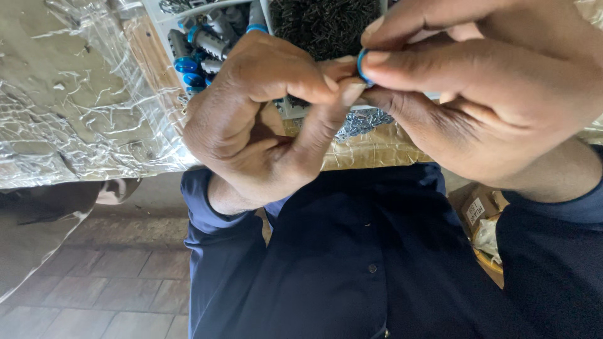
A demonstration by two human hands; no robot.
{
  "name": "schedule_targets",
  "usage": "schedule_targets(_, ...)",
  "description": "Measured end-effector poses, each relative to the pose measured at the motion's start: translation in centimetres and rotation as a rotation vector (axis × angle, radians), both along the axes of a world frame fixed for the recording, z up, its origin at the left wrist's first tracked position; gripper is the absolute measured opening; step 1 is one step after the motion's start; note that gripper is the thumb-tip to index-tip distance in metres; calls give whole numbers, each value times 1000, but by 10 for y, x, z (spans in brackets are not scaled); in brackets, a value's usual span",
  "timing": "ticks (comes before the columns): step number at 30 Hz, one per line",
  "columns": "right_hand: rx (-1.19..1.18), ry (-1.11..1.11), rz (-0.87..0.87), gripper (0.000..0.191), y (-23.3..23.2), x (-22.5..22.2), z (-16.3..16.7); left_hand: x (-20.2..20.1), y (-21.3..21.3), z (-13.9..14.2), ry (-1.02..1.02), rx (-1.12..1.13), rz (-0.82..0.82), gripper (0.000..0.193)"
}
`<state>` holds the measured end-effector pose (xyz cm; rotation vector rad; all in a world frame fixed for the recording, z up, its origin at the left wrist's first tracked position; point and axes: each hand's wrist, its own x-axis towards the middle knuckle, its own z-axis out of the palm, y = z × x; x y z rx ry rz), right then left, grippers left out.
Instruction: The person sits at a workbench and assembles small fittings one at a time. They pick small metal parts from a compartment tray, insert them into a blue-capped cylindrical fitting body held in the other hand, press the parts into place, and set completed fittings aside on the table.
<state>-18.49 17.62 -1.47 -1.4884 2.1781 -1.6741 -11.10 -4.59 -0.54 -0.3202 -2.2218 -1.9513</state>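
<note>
Item: small blue ring (362,66), pinched edge-on between thumb and forefinger of the right hand (477,94), closed on it. Left hand (264,119): fingers curled, thumb and forefinger tips pressed together just beside the ring; whether they hold a small part cannot be told. Both hands meet above the counter (75,113), which is wrapped in clear plastic film. Behind them: a white tray (164,25) of blue-capped grey cylinders (204,44), and a compartment of small dark pins (320,22).
</note>
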Motion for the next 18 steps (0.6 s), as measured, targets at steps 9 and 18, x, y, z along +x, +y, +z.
schedule_targets(9,-12,-143,-23,43,2,8,-2,0,4,-2,-7,18,-3,16)
schedule_targets(18,-38,-56,25,28,-3,-2,0,-17,0,4,93,-47,-62,18)
